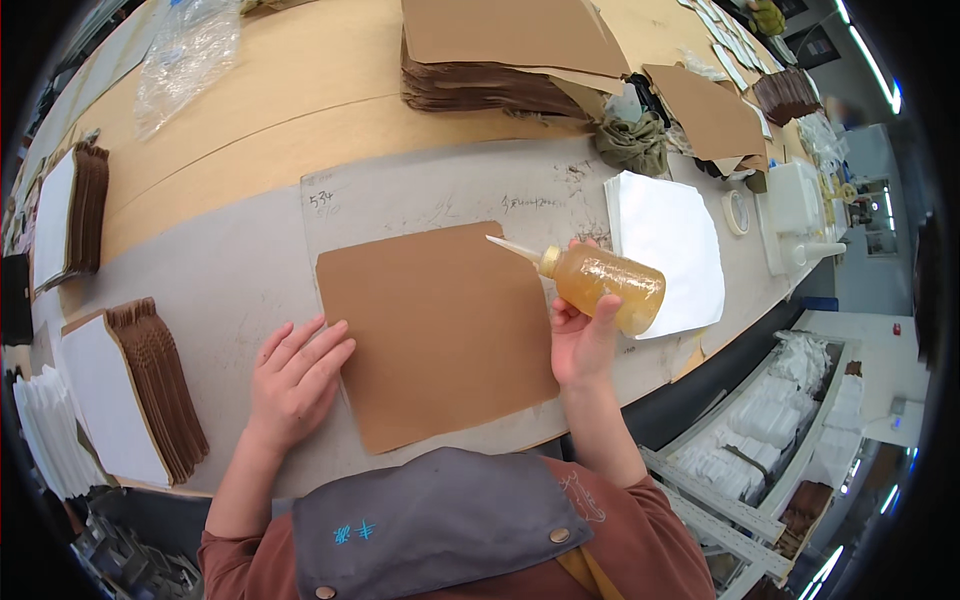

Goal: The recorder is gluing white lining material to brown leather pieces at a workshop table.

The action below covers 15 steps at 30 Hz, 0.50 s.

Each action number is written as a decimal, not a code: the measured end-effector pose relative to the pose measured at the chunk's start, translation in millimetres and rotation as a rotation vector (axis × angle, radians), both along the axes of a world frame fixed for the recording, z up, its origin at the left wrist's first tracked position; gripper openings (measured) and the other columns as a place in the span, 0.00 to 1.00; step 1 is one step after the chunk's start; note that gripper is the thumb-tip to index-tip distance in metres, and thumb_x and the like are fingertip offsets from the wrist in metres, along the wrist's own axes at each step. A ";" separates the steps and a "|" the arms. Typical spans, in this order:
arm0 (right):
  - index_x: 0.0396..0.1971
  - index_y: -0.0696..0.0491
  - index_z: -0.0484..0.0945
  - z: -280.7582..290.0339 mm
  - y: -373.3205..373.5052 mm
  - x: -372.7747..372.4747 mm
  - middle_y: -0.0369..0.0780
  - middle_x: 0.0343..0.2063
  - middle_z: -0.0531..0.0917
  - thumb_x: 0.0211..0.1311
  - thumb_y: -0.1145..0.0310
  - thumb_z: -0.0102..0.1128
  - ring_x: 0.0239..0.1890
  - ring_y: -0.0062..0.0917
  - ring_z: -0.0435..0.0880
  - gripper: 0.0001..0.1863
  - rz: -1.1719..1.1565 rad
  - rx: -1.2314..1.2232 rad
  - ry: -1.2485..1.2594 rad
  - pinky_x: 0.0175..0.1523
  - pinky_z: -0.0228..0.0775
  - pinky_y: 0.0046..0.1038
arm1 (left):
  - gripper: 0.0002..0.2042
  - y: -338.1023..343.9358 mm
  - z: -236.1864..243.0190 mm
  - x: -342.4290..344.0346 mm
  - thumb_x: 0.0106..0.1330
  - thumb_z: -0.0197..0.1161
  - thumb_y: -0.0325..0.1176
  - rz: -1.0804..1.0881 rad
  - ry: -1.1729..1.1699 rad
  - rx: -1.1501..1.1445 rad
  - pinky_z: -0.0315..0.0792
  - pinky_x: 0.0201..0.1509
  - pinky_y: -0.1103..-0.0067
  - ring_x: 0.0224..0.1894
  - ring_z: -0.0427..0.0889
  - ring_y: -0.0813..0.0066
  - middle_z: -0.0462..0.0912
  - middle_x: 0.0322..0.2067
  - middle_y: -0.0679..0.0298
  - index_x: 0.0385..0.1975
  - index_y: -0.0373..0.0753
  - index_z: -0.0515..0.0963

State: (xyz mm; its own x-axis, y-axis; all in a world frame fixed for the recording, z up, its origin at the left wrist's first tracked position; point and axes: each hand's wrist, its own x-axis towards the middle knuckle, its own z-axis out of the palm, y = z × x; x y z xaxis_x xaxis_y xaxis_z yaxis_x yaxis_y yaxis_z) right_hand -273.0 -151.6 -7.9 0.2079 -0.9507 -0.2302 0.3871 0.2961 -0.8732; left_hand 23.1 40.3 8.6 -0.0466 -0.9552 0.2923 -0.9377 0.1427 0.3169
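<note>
A brown sheet [440, 350], roughly square, lies flat on the grey work surface in front of me. My left hand [297, 380] rests at its left edge, palm down with the fingers stretched out. Over the sheet's right side my right hand [585, 345] grips a clear squeeze bottle [610, 283] of amber liquid. The bottle is tilted on its side, and its pointed nozzle aims left above the sheet's top right corner. Beside the bottle on the right lies a stack of white sheets [668, 240].
A thick pile of brown sheets [510, 35] sits at the far side. Bundles of brown pieces [155, 385] stand on the left. Crumpled cloth [632, 143], a tape roll [736, 213] and a white container [795, 200] are at the right. A cart [750, 440] with white bundles stands lower right.
</note>
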 end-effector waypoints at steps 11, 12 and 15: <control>0.74 0.59 0.55 4.2 3.6 8.9 0.42 0.67 0.72 0.39 0.37 0.83 0.36 0.20 0.84 0.67 -0.108 -0.071 0.130 0.38 0.76 0.19 | 0.15 -17.7 -9.2 3.5 0.58 0.67 0.23 0.028 0.076 0.068 0.68 0.67 0.62 0.62 0.79 0.59 0.84 0.55 0.63 0.46 0.41 0.84; 0.73 0.59 0.55 4.2 4.1 9.1 0.42 0.67 0.72 0.39 0.38 0.84 0.36 0.21 0.84 0.68 -0.093 -0.081 0.132 0.38 0.76 0.19 | 0.15 -18.0 -8.5 3.7 0.58 0.67 0.23 0.029 0.076 0.071 0.68 0.67 0.62 0.62 0.79 0.59 0.84 0.55 0.63 0.46 0.41 0.84; 0.74 0.60 0.55 5.8 4.8 13.2 0.43 0.67 0.72 0.39 0.39 0.84 0.37 0.22 0.84 0.68 -0.086 -0.071 0.168 0.38 0.76 0.20 | 0.15 -17.8 -7.7 3.5 0.58 0.67 0.23 0.035 0.082 0.076 0.68 0.67 0.62 0.62 0.79 0.60 0.84 0.55 0.63 0.46 0.41 0.84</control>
